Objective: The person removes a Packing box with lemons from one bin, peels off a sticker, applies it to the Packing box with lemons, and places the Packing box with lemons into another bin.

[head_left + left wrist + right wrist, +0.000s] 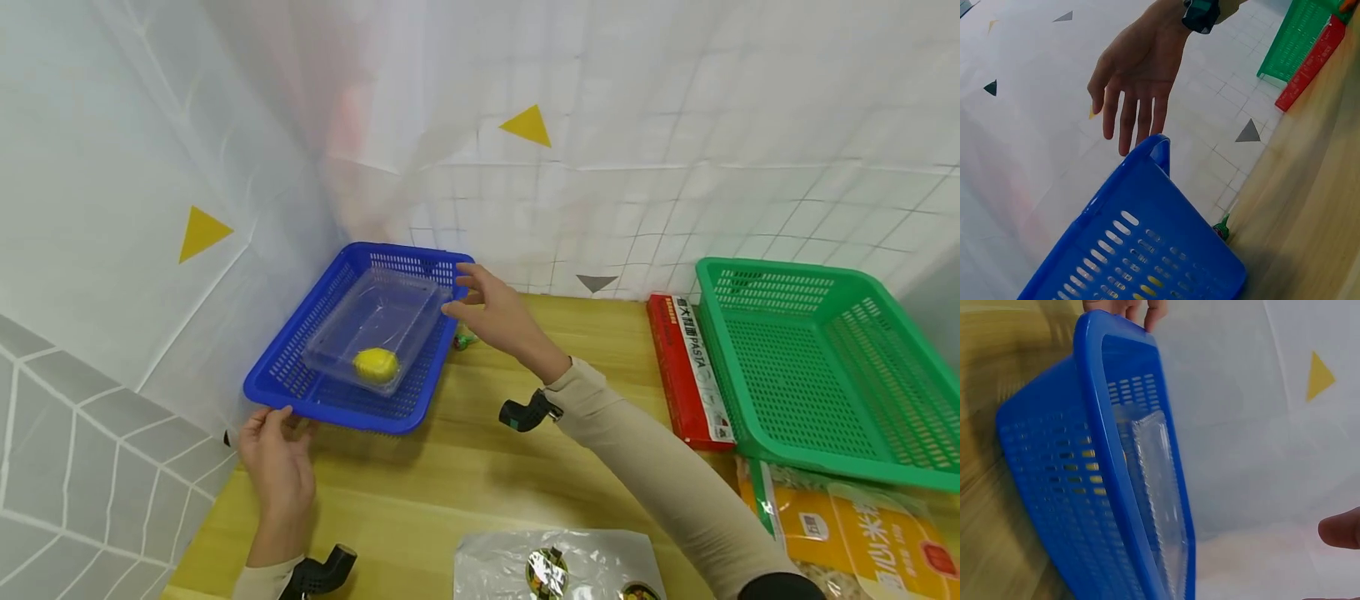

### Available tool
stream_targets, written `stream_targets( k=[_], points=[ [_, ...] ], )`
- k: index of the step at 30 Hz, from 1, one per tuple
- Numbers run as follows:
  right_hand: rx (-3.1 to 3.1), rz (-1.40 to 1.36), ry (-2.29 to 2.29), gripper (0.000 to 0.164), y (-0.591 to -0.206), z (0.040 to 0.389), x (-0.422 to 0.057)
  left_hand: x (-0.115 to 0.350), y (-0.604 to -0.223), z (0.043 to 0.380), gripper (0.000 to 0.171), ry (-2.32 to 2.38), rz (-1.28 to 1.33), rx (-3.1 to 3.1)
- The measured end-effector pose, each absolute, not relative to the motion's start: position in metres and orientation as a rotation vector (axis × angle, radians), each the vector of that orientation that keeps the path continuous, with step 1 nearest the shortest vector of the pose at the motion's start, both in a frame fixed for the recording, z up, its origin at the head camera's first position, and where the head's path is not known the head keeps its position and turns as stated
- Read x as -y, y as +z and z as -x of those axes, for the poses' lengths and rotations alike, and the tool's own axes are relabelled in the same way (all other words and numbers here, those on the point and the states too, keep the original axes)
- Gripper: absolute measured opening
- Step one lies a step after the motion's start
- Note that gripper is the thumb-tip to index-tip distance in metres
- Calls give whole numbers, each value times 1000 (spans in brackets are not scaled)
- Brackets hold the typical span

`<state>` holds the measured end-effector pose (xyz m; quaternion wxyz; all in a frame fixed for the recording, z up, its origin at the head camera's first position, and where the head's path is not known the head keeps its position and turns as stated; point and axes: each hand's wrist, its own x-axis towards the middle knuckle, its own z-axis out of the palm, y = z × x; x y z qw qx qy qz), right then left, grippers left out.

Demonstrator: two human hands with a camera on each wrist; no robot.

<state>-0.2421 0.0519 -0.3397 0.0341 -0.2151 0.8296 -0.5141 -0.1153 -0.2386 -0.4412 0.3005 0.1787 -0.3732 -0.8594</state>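
Note:
A blue plastic basket (345, 414) stands at the left near the wall. Inside it lies a clear plastic container (375, 304), with a yellow lemon-like thing (377, 365) showing at its near end. At the basket's near left corner, my left hand (279, 467) grips the rim with the fingertips; those fingers (1155, 314) also show at the rim in the right wrist view. My right hand (498, 317) is beside the far right corner, its fingers extended close to the rim. From the left wrist view, the right hand (1141, 75) appears palm on with straight fingers.
A small green-wrapped item (463, 342) lies just right of the blue basket. On the right are a red pasta box (690, 371), a green basket (757, 408) and an orange-and-clear food bag (862, 533). A silvery plastic package (487, 567) lies at the front. White sheeting (637, 83) hangs behind.

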Motion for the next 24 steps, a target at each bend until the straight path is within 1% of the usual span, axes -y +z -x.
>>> stream_targets(
  k=[4, 11, 15, 18, 24],
  points=[
    [-2504, 642, -1568, 71, -341, 248, -34, 240, -441, 115, 11, -2371, -473, 946],
    [-2477, 566, -1496, 75, -350, 256, -6, 244, -440, 116, 8, -2423, -494, 945],
    [-2440, 416, -1522, 77, -351, 259, 11, 245, -440, 117, 9, -2423, -493, 932],
    [-2381, 262, -1623, 80, -351, 260, 24, 244, -441, 118, 10, -2416, -486, 939],
    [-2174, 8, -1889, 93, -358, 257, 50, 243, -442, 117, 12, -2390, -489, 964]
  ],
)
